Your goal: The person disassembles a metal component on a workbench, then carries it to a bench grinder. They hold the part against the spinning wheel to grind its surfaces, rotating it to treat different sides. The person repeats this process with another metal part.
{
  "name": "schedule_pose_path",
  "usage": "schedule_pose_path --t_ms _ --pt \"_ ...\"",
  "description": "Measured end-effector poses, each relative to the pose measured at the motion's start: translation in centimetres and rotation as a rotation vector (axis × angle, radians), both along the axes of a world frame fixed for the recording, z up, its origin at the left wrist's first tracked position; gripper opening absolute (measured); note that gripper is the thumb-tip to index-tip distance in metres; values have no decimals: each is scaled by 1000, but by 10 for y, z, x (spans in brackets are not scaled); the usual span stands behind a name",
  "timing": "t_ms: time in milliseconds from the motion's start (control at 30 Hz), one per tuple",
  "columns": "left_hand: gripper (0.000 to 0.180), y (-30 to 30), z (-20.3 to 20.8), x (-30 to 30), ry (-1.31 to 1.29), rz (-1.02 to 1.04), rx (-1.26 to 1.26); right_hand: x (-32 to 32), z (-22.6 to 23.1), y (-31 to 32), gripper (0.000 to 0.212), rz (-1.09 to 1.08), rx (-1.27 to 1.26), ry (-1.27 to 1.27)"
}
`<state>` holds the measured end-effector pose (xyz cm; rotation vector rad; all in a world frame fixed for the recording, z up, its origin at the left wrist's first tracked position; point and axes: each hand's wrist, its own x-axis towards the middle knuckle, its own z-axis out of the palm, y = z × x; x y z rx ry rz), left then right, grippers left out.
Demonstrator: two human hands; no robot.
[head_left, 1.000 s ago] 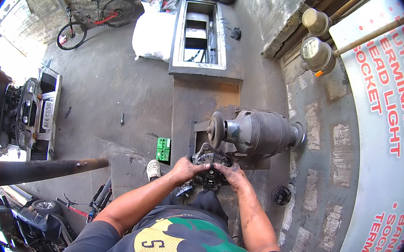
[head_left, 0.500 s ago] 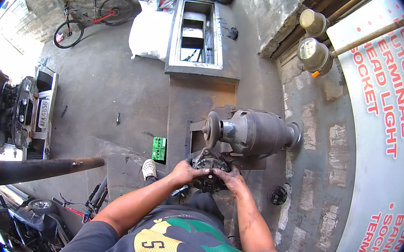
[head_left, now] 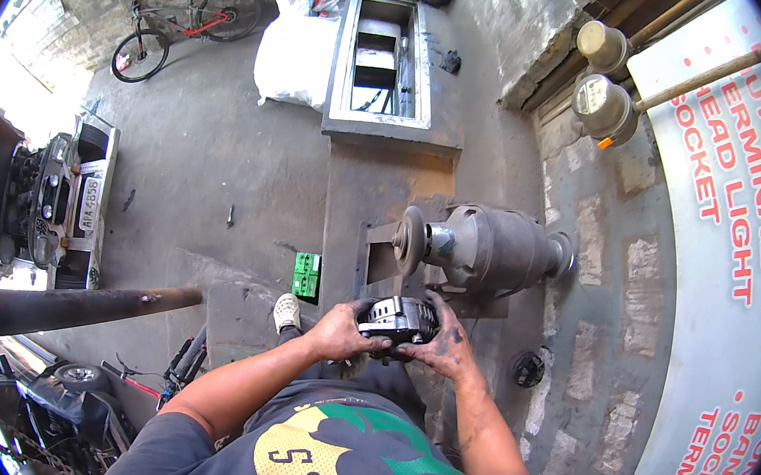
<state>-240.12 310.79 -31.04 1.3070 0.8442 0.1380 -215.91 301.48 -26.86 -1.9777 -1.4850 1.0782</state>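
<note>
Between my two hands is an alternator (head_left: pixel 401 319), with a slotted silver and black housing turned side-on. My left hand (head_left: pixel 344 330) is wrapped round its left side, the thumb on the lower edge. On the other side my right hand (head_left: pixel 446 341) grips it, fingers over the top and thumb low. Just beyond stands a bench grinder (head_left: pixel 496 251) with a large grey motor body. Its round wheel (head_left: pixel 410 241) is on the left end, a short way above the alternator and apart from it. The undersides of my fingers are hidden.
A green battery (head_left: pixel 306 275) sits on the ground left of the grinder's stand. A dark metal pole (head_left: pixel 72 308) juts in from the left. Ahead is a block with an open metal-framed box (head_left: pixel 426 83). A black round part (head_left: pixel 529 369) lies at right by the wall.
The alternator has been turned in my hands: its end face showed before, now its slotted side does. Both hands have shifted their grip round it. The view has moved slightly.
</note>
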Motion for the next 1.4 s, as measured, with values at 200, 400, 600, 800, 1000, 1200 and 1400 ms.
schedule_pose_path --t_ms 200,400,600,800,1000,1200,1400 --pt "71 16 -2 14 -99 170 -99 -5 -33 -6 95 -461 -66 844" --pt "61 48 -34 30 77 105 -76 -24 -35 7 64 -662 -128 1057" --pt "43 63 -18 39 144 67 -265 -14 -59 14 73 -727 -275 1054" --pt "47 46 -67 26 0 195 -230 -20 -41 24 68 -666 -238 958" --pt "66 29 -36 17 -33 100 -73 -12 -66 -8 73 -600 -10 767" --pt "83 28 -42 21 -130 159 -239 -11 -56 1 64 -565 -36 884" --pt "64 29 -38 30 75 148 -120 -10 -52 -1 66 -635 -211 892"
